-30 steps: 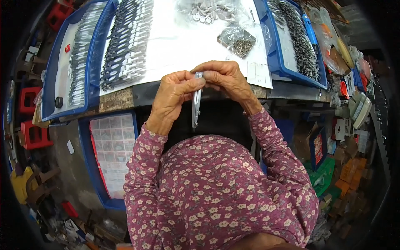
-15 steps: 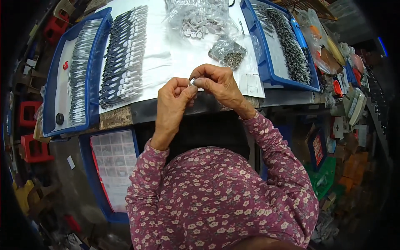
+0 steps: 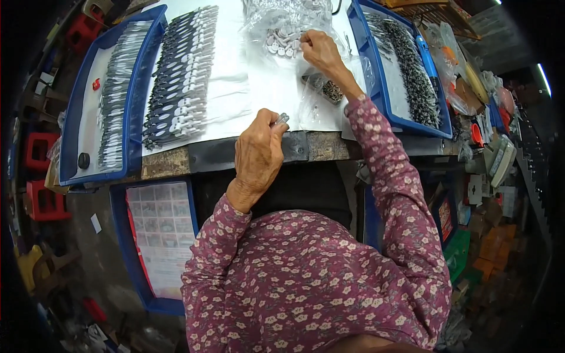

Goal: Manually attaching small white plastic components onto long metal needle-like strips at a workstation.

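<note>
My left hand [image 3: 258,152] is closed near the front edge of the table. A small, shiny, greyish clear piece [image 3: 282,119] sticks out between its thumb and fingers; its kind is not plain. My right arm reaches forward, and my right hand [image 3: 323,53] is at the right side of a pile of small light-grey rounded pieces [image 3: 281,43] in a clear plastic bag [image 3: 262,22]. Its fingers are bent together, and their tips are partly hidden. Close to my right wrist lies an opened clear bag of tiny metal parts [image 3: 331,92].
Rows of black-and-white slim parts [image 3: 181,76] lie on white paper at left. Blue trays stand beside them: a left tray [image 3: 125,170] with slim grey parts and a right tray [image 3: 385,115] with dark-tipped ones. A blue pen-shaped tool [image 3: 425,56] rests along the right tray.
My right hand has left my left hand and moved forward to the light-grey pile. My left hand has stayed near the table edge, turned slightly, with the small piece now showing.
</note>
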`<state>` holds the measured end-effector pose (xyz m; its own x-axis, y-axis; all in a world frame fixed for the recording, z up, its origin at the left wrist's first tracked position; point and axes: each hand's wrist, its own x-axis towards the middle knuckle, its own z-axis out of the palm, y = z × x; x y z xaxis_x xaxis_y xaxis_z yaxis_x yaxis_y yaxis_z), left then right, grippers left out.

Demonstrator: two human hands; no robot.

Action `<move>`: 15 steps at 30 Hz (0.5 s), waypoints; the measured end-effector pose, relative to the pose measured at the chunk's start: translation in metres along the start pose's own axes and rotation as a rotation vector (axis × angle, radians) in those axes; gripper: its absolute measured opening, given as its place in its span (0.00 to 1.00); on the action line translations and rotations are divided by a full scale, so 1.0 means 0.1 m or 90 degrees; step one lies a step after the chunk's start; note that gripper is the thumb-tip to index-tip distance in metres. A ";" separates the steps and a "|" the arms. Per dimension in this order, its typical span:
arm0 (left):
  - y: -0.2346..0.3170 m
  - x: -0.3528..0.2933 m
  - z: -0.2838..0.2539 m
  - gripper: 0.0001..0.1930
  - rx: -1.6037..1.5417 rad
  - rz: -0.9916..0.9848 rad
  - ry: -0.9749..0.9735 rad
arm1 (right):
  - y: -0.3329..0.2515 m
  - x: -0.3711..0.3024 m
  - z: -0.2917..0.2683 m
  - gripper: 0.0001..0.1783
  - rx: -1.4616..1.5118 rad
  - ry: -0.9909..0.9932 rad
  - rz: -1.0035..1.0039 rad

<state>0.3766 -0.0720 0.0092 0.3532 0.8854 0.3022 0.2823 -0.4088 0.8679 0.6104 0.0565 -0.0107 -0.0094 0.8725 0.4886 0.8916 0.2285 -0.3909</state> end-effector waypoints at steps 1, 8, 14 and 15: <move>0.00 -0.01 -0.01 0.03 0.034 0.031 0.003 | 0.09 0.02 0.08 0.12 0.001 -0.002 -0.001; -0.08 -0.06 -0.10 0.07 0.163 0.154 0.010 | 0.09 0.08 0.40 0.13 -0.146 0.053 0.015; -0.12 -0.12 -0.14 0.07 0.166 0.161 0.005 | 0.00 -0.02 0.31 0.13 -0.066 0.017 0.043; -0.13 -0.13 -0.15 0.07 0.165 0.160 0.002 | 0.02 -0.04 0.30 0.13 -0.050 0.039 0.036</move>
<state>0.3552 -0.0753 0.0002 0.4369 0.7511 0.4949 0.4046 -0.6555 0.6377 0.5990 0.0665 -0.0365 0.0673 0.8544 0.5152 0.9228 0.1430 -0.3576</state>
